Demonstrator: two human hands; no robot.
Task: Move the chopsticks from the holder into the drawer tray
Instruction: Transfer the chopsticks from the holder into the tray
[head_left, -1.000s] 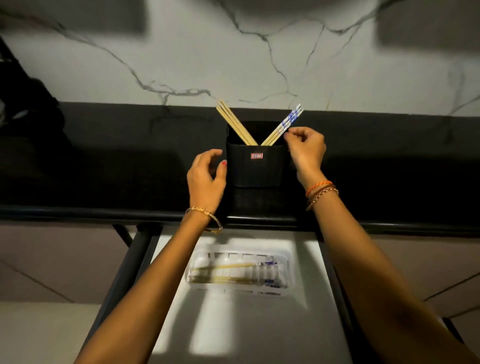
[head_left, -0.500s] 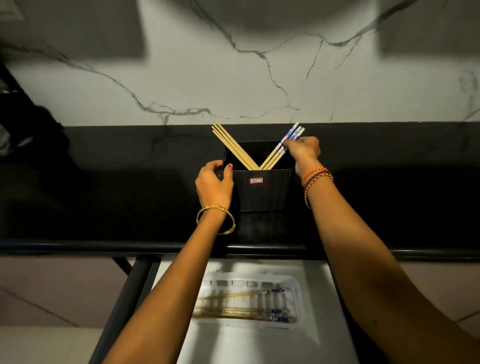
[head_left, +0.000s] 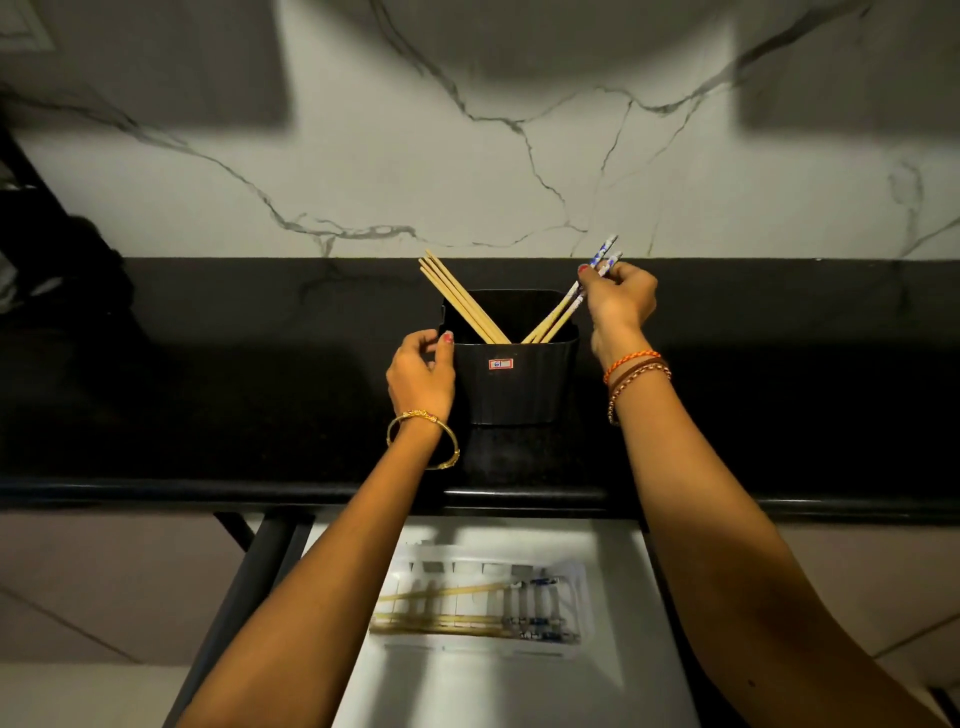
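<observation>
A black holder (head_left: 511, 382) stands on the dark counter. Plain wooden chopsticks (head_left: 457, 296) lean out of it to the left. A pair of chopsticks with blue-and-white tops (head_left: 563, 309) leans to the right, and my right hand (head_left: 618, 301) pinches them near their upper ends; their lower ends are still inside the holder. My left hand (head_left: 418, 376) grips the holder's left wall. Below, in the open white drawer, a clear tray (head_left: 582, 577) holds several chopsticks (head_left: 441, 618) lying flat.
The black counter's front edge (head_left: 156, 491) runs across the view above the open drawer (head_left: 519, 691). A white marble wall (head_left: 467, 156) rises behind the counter. Something dark (head_left: 57, 270) sits at the far left.
My left hand came onto the holder's left side. My right hand closed on the blue-topped chopsticks and has drawn them up and to the right. The camera has tilted upward.
</observation>
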